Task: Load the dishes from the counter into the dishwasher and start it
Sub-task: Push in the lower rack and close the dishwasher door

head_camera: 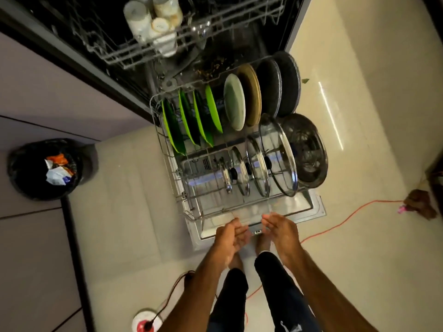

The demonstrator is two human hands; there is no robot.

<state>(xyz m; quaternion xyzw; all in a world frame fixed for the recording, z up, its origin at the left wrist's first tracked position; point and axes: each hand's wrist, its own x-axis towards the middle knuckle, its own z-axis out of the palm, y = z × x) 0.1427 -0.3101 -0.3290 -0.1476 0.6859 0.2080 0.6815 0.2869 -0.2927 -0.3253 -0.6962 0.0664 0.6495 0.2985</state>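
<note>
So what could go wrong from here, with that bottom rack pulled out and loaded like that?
1. The glass lids stand on edge in the rack; a hard shove could knock them together.
2. The dark pan bulges past the rack's right side and might catch on the way in.
3. The orange cable trails close to where the person stands, so it is a possible trip.

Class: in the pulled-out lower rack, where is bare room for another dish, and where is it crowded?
Free: lower rack front-left, between green plates and smallest glass lid. Crowded: back plate row; larger lids beside the pot.
</note>
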